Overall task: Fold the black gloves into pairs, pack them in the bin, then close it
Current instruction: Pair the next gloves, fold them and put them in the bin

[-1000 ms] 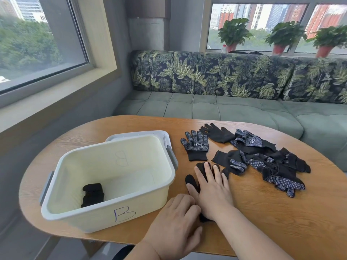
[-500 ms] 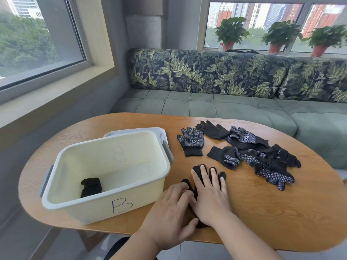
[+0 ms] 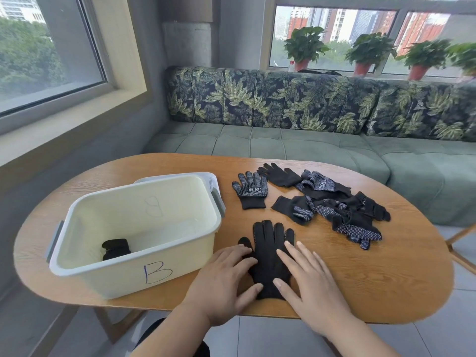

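The oval wooden table (image 3: 386,279) carries a cream plastic bin (image 3: 116,282) on its left part, with a blue letter B on the near wall. A pale lid (image 3: 167,176) shows just behind the bin's far edge. One black glove (image 3: 268,256) lies flat near the near edge, in the middle. Farther away a dotted glove (image 3: 251,189) lies alone, and to its right lies a loose pile of gloves (image 3: 337,207).

Bin (image 3: 116,278) open on top, entry from above; its tall right wall blocks low sideways reach. Glove pile (image 3: 334,210) clutters far right. Bare table (image 3: 373,279) near right (open wood).
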